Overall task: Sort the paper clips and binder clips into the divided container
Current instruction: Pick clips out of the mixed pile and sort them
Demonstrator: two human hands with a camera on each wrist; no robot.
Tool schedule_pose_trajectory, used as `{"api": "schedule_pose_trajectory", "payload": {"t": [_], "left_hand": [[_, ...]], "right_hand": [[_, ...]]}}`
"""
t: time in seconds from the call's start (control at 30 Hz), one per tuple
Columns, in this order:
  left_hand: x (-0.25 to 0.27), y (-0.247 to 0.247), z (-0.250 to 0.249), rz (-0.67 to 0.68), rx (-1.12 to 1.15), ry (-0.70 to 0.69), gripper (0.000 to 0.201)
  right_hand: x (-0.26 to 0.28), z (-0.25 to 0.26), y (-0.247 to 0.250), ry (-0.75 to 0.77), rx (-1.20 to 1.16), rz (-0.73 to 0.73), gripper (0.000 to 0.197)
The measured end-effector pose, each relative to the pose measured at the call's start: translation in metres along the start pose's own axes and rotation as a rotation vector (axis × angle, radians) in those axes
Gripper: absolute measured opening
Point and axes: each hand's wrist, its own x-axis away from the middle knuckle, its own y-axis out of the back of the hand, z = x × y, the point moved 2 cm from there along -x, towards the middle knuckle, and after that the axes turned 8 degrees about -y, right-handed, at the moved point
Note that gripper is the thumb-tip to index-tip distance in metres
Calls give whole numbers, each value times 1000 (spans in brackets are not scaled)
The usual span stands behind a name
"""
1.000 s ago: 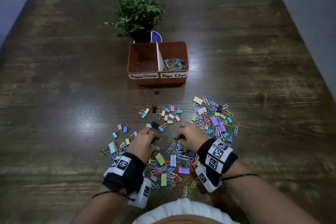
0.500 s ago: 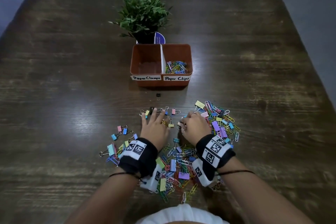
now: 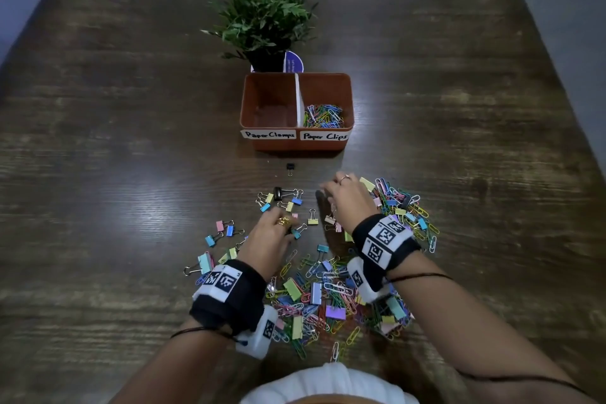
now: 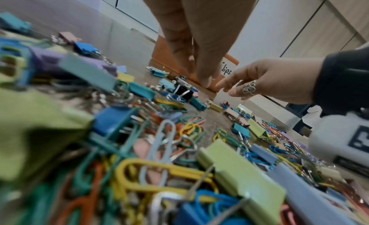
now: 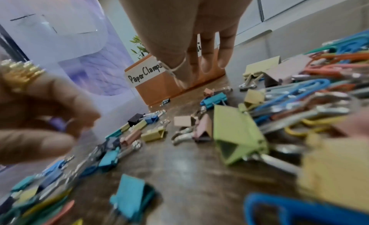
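Orange divided container (image 3: 296, 144) is sitting mid-tabletop, paper clips (image 3: 323, 115) lying in its right compartment. The left hand (image 3: 272, 241) is pinching a purple binder clip (image 5: 58, 123); the right hand (image 3: 349, 198) is reaching forward, fingers loosely extended.

Container (image 3: 296, 144) orange-brown, white divider, white labels with black lettering. Paper clips (image 3: 323, 116) and binder clips (image 3: 288, 203) multicolour: blue, yellow, green, pink, purple, one black. Tabletop (image 3: 131, 141) dark brown woodgrain. Plant (image 3: 262, 10) green.

My left hand (image 3: 270, 241) sits nearer me than the divided container (image 3: 296, 141), fingers curled, pinching something small. My right hand (image 3: 349, 200) reaches closer to it, fingers extended downward, holding nothing visible.
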Motion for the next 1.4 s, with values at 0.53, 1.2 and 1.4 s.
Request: {"api": "schedule_pose_trajectory", "payload": {"t": [0.53, 1.2, 1.4], "left_hand": [[4, -3, 10, 302, -53, 196, 36], [-11, -2, 5, 259, -112, 204, 33], [7, -8, 5, 248, -115, 190, 58]], "right_hand": [[-17, -22, -8, -323, 13, -8, 20], [-18, -14, -13, -217, -75, -26, 31], [-23, -8, -12, -179, 7, 83, 18]]}}
